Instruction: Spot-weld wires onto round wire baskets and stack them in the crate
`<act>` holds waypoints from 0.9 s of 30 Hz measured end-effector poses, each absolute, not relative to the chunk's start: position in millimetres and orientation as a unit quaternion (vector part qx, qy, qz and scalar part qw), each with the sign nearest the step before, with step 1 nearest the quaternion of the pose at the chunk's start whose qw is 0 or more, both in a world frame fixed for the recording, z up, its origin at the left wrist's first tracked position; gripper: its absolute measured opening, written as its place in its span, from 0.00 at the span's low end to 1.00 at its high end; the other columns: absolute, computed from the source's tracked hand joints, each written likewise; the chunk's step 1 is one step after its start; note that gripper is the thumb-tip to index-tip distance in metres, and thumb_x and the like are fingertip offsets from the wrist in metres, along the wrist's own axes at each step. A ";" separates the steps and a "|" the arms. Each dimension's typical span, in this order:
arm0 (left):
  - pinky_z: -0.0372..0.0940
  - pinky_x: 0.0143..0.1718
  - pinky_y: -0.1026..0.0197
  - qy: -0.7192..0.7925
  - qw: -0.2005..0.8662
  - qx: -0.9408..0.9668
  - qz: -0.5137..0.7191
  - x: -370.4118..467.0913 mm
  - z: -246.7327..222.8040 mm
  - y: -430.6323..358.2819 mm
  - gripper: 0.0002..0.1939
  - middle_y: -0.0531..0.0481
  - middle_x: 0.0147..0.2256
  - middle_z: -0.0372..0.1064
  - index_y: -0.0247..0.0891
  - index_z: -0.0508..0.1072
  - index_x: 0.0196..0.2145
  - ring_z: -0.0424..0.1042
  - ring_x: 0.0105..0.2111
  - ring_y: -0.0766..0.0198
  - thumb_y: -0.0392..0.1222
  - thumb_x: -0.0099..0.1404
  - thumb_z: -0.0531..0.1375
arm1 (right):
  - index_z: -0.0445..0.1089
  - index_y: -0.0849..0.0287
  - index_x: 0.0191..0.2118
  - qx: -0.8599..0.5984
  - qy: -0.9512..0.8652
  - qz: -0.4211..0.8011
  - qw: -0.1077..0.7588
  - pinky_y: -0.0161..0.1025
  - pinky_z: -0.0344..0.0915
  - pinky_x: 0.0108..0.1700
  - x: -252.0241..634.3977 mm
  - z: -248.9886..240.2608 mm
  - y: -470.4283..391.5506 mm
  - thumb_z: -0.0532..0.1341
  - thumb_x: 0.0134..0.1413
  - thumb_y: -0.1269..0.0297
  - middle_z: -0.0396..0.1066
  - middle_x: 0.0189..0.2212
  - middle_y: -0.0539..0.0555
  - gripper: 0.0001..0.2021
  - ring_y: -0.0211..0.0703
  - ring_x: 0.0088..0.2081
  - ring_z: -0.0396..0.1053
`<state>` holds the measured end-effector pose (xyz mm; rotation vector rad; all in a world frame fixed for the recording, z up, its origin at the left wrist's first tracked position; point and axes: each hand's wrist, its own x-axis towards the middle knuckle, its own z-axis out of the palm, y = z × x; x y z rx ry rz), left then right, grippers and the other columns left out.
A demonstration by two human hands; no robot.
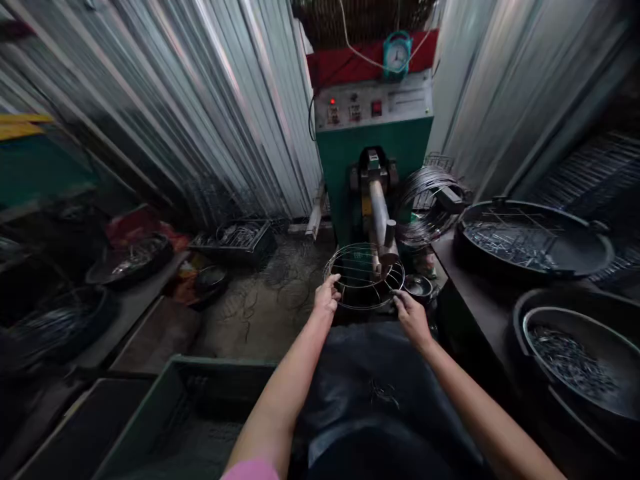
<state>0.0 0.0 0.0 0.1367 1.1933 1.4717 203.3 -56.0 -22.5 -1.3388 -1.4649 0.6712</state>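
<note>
both forearms (287, 380) stretched forward, converging; green machine (335, 153) ahead; black pan (575, 241) of metal pieces (515, 245) at right; wire coil (417, 230) beside machine; metal arm (379, 203) of machine obscuring part of wire frame (364, 308); frame round, thin, silvery, crossed by straight wires, held between hands; left hand (327, 295) pinching left rim; right hand (413, 316) pinching near right rim.

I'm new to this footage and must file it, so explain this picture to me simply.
There is no robot: a camera on a person's head looks forward and down at two bare hands. The left hand and right hand hold opposite sides of a round wire frame, at the end of a metal arm on a green machine. To the right, large dark pans holding metal pieces sit beside a wire coil.
</note>
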 end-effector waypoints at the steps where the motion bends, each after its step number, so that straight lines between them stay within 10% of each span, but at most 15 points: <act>1: 0.36 0.10 0.73 0.512 0.580 0.057 0.631 1.1 -0.4 -0.1 0.19 0.66 0.14 0.42 0.37 0.55 0.19 0.42 0.11 0.81 0.32 0.39 0.66 | 0.71 0.62 0.39 -0.554 -0.606 0.273 0.502 0.43 0.66 0.41 203.6 -22.5 -56.4 0.52 0.52 0.55 0.74 0.35 0.59 0.18 0.50 0.38 0.71; 27: 0.39 0.11 0.74 0.492 0.649 0.111 0.569 -11.2 -2.3 3.1 0.20 0.66 0.13 0.45 0.37 0.56 0.21 0.41 0.11 0.81 0.34 0.38 0.67 | 0.69 0.65 0.42 -0.539 -0.767 -0.013 0.349 0.37 0.67 0.35 209.6 -29.5 -48.3 0.46 0.63 0.64 0.74 0.36 0.61 0.16 0.46 0.34 0.73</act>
